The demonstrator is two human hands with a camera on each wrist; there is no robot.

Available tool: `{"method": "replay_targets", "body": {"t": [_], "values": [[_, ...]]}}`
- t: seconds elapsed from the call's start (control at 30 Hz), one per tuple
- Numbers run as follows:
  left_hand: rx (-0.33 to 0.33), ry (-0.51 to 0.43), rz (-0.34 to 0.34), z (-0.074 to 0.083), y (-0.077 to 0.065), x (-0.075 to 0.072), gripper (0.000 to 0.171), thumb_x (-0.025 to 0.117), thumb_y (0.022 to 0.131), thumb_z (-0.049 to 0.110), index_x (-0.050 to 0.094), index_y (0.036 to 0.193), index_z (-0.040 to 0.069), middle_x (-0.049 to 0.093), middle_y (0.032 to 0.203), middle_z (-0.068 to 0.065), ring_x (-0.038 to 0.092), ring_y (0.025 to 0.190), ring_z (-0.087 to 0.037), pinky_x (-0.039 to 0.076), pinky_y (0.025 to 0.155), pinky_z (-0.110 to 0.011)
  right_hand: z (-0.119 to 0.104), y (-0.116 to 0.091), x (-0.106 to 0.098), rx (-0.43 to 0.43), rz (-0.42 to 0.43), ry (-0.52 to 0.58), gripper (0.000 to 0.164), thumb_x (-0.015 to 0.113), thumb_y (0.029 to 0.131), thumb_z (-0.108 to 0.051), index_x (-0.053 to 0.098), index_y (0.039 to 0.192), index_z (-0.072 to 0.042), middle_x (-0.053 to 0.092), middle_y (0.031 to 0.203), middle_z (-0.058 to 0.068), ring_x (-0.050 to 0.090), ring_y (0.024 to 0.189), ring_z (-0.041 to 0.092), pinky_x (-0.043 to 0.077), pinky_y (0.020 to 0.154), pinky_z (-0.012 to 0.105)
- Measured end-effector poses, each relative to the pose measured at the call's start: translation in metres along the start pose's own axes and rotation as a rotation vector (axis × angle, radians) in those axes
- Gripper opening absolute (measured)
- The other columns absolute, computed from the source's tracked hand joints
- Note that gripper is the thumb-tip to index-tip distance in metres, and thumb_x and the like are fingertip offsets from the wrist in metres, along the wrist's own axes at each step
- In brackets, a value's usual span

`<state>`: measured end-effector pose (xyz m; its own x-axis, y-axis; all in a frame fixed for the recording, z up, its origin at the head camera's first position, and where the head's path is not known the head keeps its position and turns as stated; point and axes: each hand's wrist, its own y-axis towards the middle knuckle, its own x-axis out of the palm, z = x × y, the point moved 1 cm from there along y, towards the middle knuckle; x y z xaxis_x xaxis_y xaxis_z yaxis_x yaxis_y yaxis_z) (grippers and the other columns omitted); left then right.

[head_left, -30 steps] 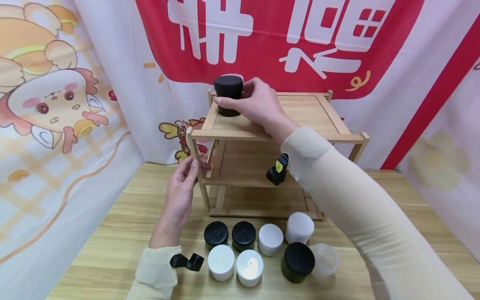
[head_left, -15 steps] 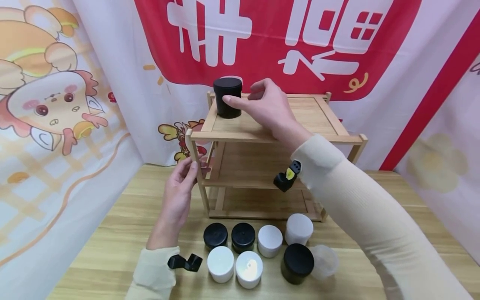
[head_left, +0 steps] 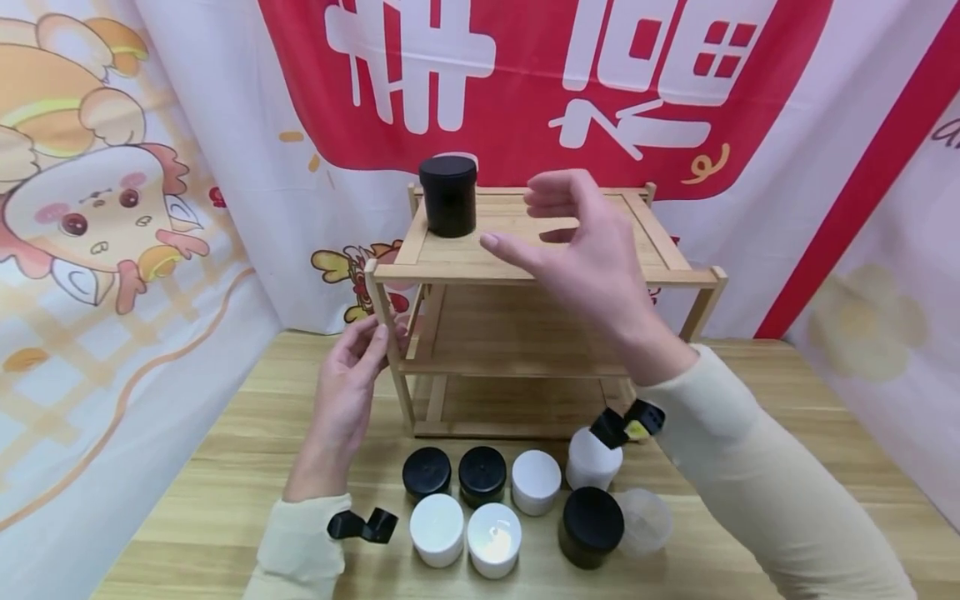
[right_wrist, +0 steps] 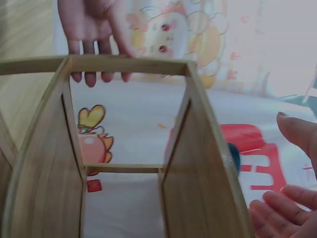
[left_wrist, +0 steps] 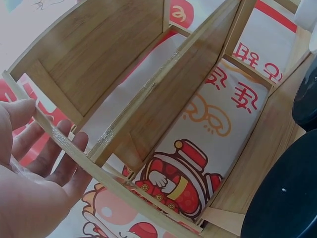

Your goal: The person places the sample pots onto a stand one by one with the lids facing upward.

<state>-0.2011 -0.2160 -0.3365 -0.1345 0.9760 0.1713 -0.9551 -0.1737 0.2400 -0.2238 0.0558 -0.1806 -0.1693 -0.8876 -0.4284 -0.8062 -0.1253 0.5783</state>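
Black jar just left of an empty right hand, standing upright

We see the black jar (head_left: 448,197) above and left of the centre of the frame, on the left part of the top shelf (head_left: 501,215) of the wooden rack (head_left: 517,273). Its long axis is vertical, its lid uppermost. The right hand (head_left: 592,250) is beside it, towards the middle of the picture: fingers curved, thumb spread well away from them, nothing between. We find a thin strip of background between thumb tip and jar, so the two do not touch. From the hand, then, the jar lies to the picture's left, and the gap between thumb and fingers faces it. We judge that any move on the jar turns on this sideways gap.

Of our two hands the right is plainly the nearer. The left hand (head_left: 348,383) is lower, left of centre, with thumb and fingers holding the left front post (head_left: 402,393); we cannot tell how firmly.

In the right wrist view we make out only a sliver of the jar, beyond the shelf's edge, with the right hand's thumb and fingers at the right side of the frame, apart from it. The other jars (head_left: 482,475) stand on the surface (head_left: 240,467), along the bottom of the head view, well below the right hand
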Motion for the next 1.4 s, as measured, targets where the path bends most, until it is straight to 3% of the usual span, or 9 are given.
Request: {"method": "replay_targets", "body": {"t": [0.13,0.2,0.33,0.43,0.63,0.8,0.93,1.17,1.4], "values": [[0.002,0.007,0.021,0.0,-0.001,-0.001,0.033,0.057,0.113,0.026,0.062,0.142,0.01,0.072,0.125,0.008,0.063,0.128,-0.021,0.05,0.111,-0.034,0.007,-0.017,-0.012,-0.152,0.063,0.008,0.066,0.092,0.085,-0.036,0.063,0.139,-0.014,0.068,0.139,-0.002,0.065,0.124,0.01,0.059,0.105,0.036],[-0.001,0.011,0.024,0.0,-0.001,-0.001,0.033,0.057,0.113,0.026,0.062,0.142,0.011,0.072,0.125,0.007,0.063,0.128,-0.02,0.05,0.111,-0.034,0.012,-0.025,-0.019,-0.185,0.076,0.012,0.064,0.093,0.084,-0.032,0.064,0.138,-0.012,0.068,0.139,-0.003,0.066,0.125,0.011,0.06,0.105,0.037],[-0.005,0.013,0.019,0.001,-0.001,-0.001,0.031,0.059,0.113,0.027,0.063,0.14,0.012,0.073,0.124,0.007,0.064,0.124,-0.016,0.051,0.111,-0.034,0.025,-0.041,-0.031,-0.164,0.091,0.059,0.061,0.093,0.084,-0.019,0.065,0.138,-0.01,0.069,0.135,-0.005,0.07,0.121,0.017,0.061,0.1,0.026],[-0.004,0.012,0.016,0.0,0.0,0.0,0.031,0.059,0.112,0.026,0.063,0.139,0.011,0.073,0.121,0.007,0.064,0.125,-0.02,0.051,0.111,-0.034,0.035,-0.054,-0.039,-0.128,0.105,0.105,0.059,0.092,0.084,-0.009,0.065,0.136,-0.007,0.07,0.131,-0.005,0.071,0.12,0.02,0.059,0.097,0.019],[-0.018,0.041,0.029,0.0,0.0,0.001,0.042,0.059,0.112,0.027,0.057,0.145,0.001,0.07,0.129,-0.002,0.061,0.128,-0.024,0.052,0.108,-0.03,0.062,-0.081,-0.049,-0.112,0.129,0.141,0.054,0.088,0.085,0.002,0.067,0.133,-0.004,0.072,0.126,0.0,0.071,0.115,0.016,0.057,0.096,0.018],[-0.023,0.054,0.043,0.0,0.0,0.0,0.042,0.059,0.112,0.029,0.057,0.145,0.002,0.065,0.135,-0.01,0.06,0.126,-0.022,0.052,0.108,-0.029,0.092,-0.103,-0.051,-0.03,0.081,0.123,0.051,0.087,0.086,0.003,0.067,0.133,-0.003,0.072,0.126,-0.002,0.071,0.114,0.016,0.058,0.092,0.017],[-0.026,0.065,0.036,-0.001,-0.001,0.0,0.043,0.058,0.113,0.031,0.057,0.145,0.002,0.065,0.133,-0.007,0.06,0.126,-0.021,0.052,0.108,-0.029,0.114,-0.119,-0.051,0.037,0.053,0.113,0.047,0.086,0.089,0.001,0.067,0.131,-0.004,0.072,0.126,-0.001,0.072,0.11,0.016,0.058,0.089,0.016],[-0.028,0.074,0.021,-0.003,-0.001,0.0,0.041,0.055,0.114,0.032,0.057,0.145,0.006,0.064,0.131,-0.003,0.06,0.123,-0.016,0.049,0.111,-0.032,0.147,-0.14,-0.048,-0.013,-0.046,0.216,0.046,0.085,0.082,0.015,0.069,0.123,0.002,0.074,0.12,0.013,0.074,0.105,0.012,0.062,0.083,0.021],[0.006,0.042,0.025,-0.004,0.001,0.0,0.028,0.056,0.114,0.03,0.064,0.135,0.013,0.069,0.124,0.004,0.063,0.122,-0.019,0.051,0.11,-0.033,0.164,-0.154,-0.044,0.02,-0.193,0.223,0.048,0.088,0.082,0.009,0.07,0.124,-0.005,0.075,0.123,0.005,0.074,0.1,0.013,0.061,0.087,0.024]]}}
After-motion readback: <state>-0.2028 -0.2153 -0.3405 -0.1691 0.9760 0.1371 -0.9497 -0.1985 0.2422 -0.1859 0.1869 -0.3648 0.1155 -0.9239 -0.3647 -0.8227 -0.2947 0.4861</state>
